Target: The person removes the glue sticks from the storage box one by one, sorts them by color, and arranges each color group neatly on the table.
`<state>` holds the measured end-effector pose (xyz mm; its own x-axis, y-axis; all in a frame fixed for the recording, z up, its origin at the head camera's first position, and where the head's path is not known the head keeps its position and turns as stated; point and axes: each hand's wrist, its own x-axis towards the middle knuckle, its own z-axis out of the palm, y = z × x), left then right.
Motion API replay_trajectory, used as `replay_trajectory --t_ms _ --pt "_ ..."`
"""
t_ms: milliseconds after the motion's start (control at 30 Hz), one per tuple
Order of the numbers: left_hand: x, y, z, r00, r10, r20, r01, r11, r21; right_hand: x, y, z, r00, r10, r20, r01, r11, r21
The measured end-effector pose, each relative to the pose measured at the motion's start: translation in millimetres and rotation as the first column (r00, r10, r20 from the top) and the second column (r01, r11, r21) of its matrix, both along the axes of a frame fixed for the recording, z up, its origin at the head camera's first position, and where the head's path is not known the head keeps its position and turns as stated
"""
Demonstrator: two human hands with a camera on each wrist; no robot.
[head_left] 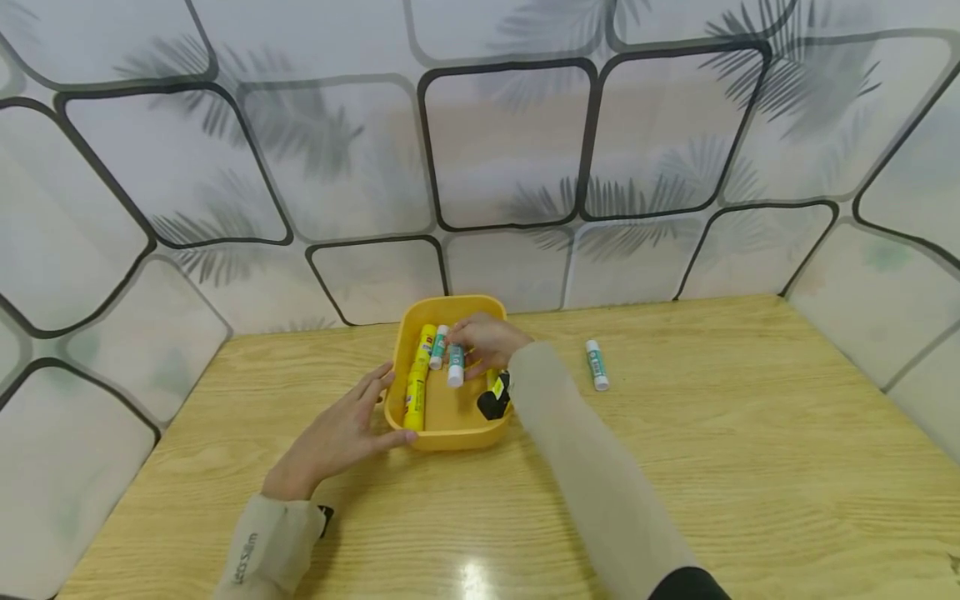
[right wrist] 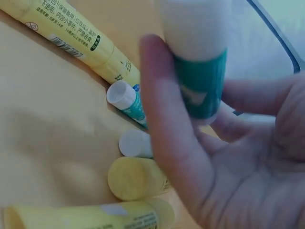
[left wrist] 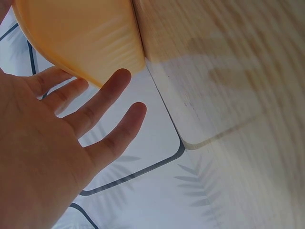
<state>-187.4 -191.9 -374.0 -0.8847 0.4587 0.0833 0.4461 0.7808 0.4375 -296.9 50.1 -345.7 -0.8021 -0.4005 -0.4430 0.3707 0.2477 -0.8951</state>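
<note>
My right hand (head_left: pixel 491 340) is over the yellow tray (head_left: pixel 452 442), pinching a green-and-white glue stick (right wrist: pixel 202 78) between thumb and fingers. The stick's white end points toward the front of the tray in the head view. My left hand (head_left: pixel 345 440) lies along the tray's left side, fingers spread and loosely bent, thumb at the front rim. Along the left wall lie yellow tubes (head_left: pixel 416 396) end to end, with a smaller green-and-white glue stick (head_left: pixel 438 348) beside them. In the right wrist view, another white cap (right wrist: pixel 135 143) and more yellow tubes (right wrist: pixel 131 179) show, partly covered by my hand.
Another green-and-white glue stick (head_left: pixel 597 365) lies on the wooden table (head_left: pixel 720 433) to the right of the tray. A black-and-yellow object (head_left: pixel 493 402) sits at the tray's right side, partly behind my sleeve. A patterned wall (head_left: pixel 510 267) rises close behind the tray.
</note>
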Motion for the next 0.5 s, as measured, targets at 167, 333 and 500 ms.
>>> replay_trajectory --t_ms 167,333,500 --pt "0.3 -0.1 0.7 1.000 -0.002 0.007 0.002 1.000 0.004 0.1 4.5 1.1 0.990 0.132 0.046 -0.132 0.991 0.000" --pt "0.1 -0.2 1.4 1.000 -0.002 0.012 0.002 1.000 0.007 2.1 7.0 3.7 0.983 0.182 0.038 -0.182 0.983 -0.010" --pt "-0.3 0.1 0.7 1.000 0.000 0.027 0.000 1.000 0.003 3.4 9.1 7.4 0.994 0.103 0.035 -0.102 0.995 -0.019"
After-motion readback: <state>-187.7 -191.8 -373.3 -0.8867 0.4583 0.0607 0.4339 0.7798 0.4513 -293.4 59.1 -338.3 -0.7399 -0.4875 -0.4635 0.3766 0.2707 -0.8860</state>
